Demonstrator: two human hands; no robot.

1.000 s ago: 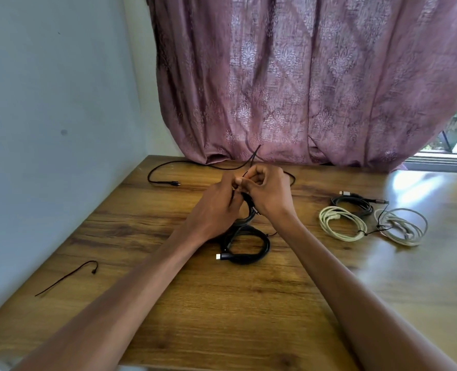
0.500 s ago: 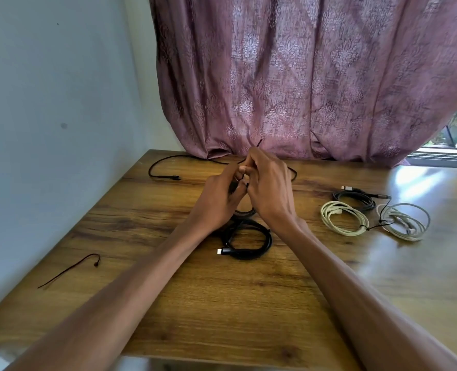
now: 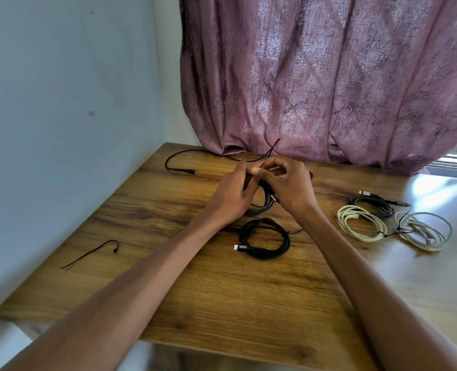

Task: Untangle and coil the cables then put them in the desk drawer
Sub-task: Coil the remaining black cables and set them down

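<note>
Step in hand, by my reading: coiling and tying off one black cable; drawer stage not yet reached, and no drawer was visible.

Nearest: wooden desk (image 3: 222,303), brown grain laminate, smooth with a glossy patch at the right. A thin black tie strip (image 3: 88,254) lay loose near the left edge, hooked at one end.

Mid-desk: finished black coil (image 3: 264,241), braided-looking, round loops, silver plug poking out left, lying flat just in front of the hands.

Above it, the left hand (image 3: 230,202) was curled round the gathered loops of the dark cable bundle (image 3: 262,204), which was held off the desk. The right hand (image 3: 292,186) pinched something thin at the top of that bundle, likely a tie or the cable's end; too small to tell.

Right side: cream coil (image 3: 361,223), rubbery and round; a dark grey coil (image 3: 374,206) just behind it with metal plugs; a pale coil (image 3: 425,231) beside them, looser.

Far: one black cable (image 3: 179,163) lay uncoiled along the back edge, running under the mauve patterned curtain (image 3: 315,76).

Next move probably needs a firm hold on the loops while the wrap is cinched, or they spring apart.
</note>
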